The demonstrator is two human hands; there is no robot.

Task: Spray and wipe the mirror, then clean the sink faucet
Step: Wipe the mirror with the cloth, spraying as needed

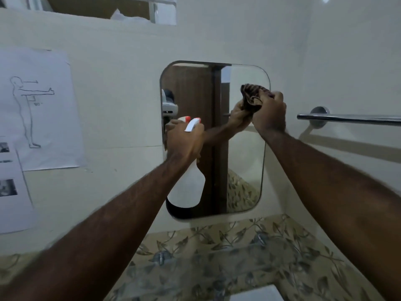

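A rounded rectangular mirror (243, 170) hangs on the cream wall ahead. My left hand (184, 140) grips the neck of a white spray bottle (186, 187) with a white and orange trigger head, held in front of the mirror's left side. My right hand (270, 111) is closed on a crumpled dark brown cloth (252, 96) pressed against the mirror's upper right part. The mirror reflects the hand and cloth. The sink faucet is out of view.
A chrome towel bar (351, 118) is fixed to the wall right of the mirror. Printed sheets (41, 109) are stuck to the wall on the left. Leaf-patterned tiles (217, 257) run below the mirror, with a white edge (256, 294) at the bottom.
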